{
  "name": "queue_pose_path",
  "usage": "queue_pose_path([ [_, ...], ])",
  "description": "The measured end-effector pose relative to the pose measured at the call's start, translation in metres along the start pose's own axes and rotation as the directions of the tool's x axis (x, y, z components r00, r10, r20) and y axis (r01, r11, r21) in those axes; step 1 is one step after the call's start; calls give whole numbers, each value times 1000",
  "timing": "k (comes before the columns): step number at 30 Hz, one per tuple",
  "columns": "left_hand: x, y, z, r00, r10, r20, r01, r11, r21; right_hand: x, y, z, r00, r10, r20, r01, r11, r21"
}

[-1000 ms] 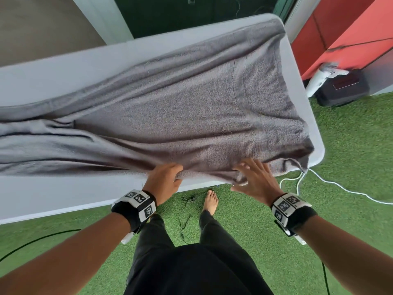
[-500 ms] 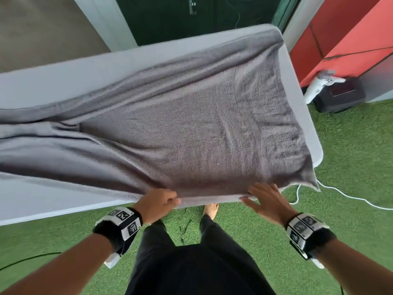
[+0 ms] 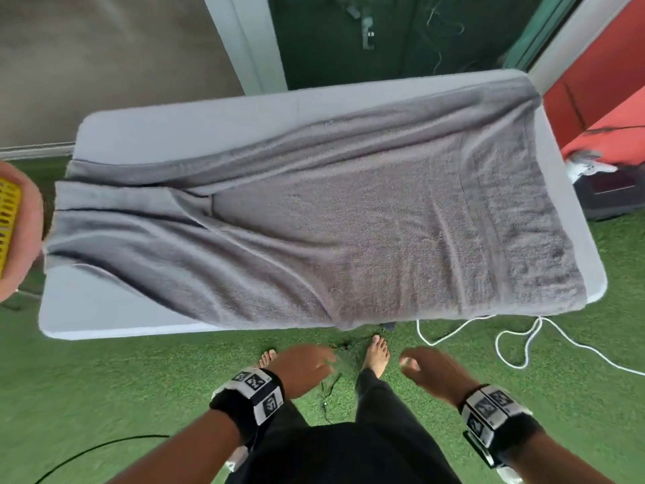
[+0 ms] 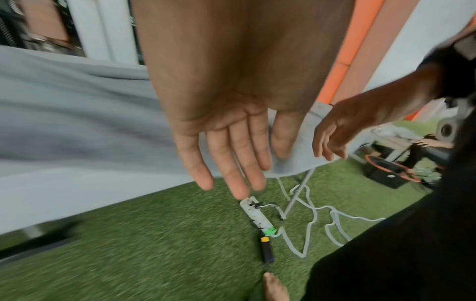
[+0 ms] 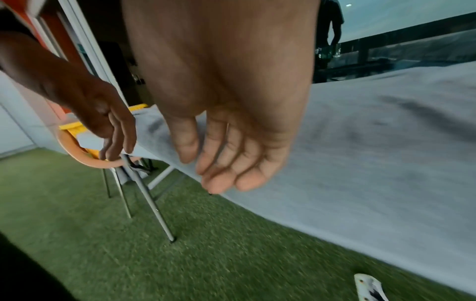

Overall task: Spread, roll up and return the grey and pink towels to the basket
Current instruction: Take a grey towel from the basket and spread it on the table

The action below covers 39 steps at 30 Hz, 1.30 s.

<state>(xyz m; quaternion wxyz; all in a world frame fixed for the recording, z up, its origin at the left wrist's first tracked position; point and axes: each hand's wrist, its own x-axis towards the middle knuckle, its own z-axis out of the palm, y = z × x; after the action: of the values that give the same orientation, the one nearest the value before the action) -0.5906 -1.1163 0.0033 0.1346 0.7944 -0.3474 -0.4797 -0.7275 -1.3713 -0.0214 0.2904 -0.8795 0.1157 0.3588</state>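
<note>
Hands, left hand (image 3: 303, 370) and right hand (image 3: 432, 373), hang relaxed, empty, off grey towel (image 3: 349, 239).

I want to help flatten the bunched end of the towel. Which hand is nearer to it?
Probably the left hand. The towel is bunched toward the left end of the table, and the right hand hangs farther off. Both hands are open and off the towel.
</note>
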Motion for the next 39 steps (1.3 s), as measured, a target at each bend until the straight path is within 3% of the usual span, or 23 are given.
queue_pose_path([
  [4,-57,-84,-18,983,-120,-136,110,991,-80,41,-108,10,995,-92,-40,95,993,72],
  [9,-122,-198,-64,876,-295,-381,286,955,-84,96,-255,33,960,-230,-159,247,964,96],
  [14,-161,-295,-126,758,-315,-572,399,917,25,154,-376,48,910,-300,-287,319,947,24],
  [17,-163,-332,-161,745,-289,-602,409,910,69,187,-419,54,910,-286,-299,279,958,-66],
  [22,-142,-364,-189,769,-272,-579,420,897,137,213,-447,63,943,-234,-235,181,957,-228],
  [25,-136,-366,-194,769,-215,-603,429,872,237,217,-449,63,947,-226,-230,180,962,-203],
  [29,-161,-388,-182,780,-77,-621,308,911,274,194,-450,58,921,-346,-179,335,938,-92],
  [31,-184,-406,-170,779,-56,-624,314,897,311,172,-449,59,893,-432,-124,427,902,-62],
  [33,-208,-422,-158,752,-79,-655,340,897,282,152,-447,63,870,-487,-74,484,873,-62],
  [39,-264,-433,-112,551,-201,-810,344,939,1,145,-437,74,890,-450,-74,443,891,-95],
])
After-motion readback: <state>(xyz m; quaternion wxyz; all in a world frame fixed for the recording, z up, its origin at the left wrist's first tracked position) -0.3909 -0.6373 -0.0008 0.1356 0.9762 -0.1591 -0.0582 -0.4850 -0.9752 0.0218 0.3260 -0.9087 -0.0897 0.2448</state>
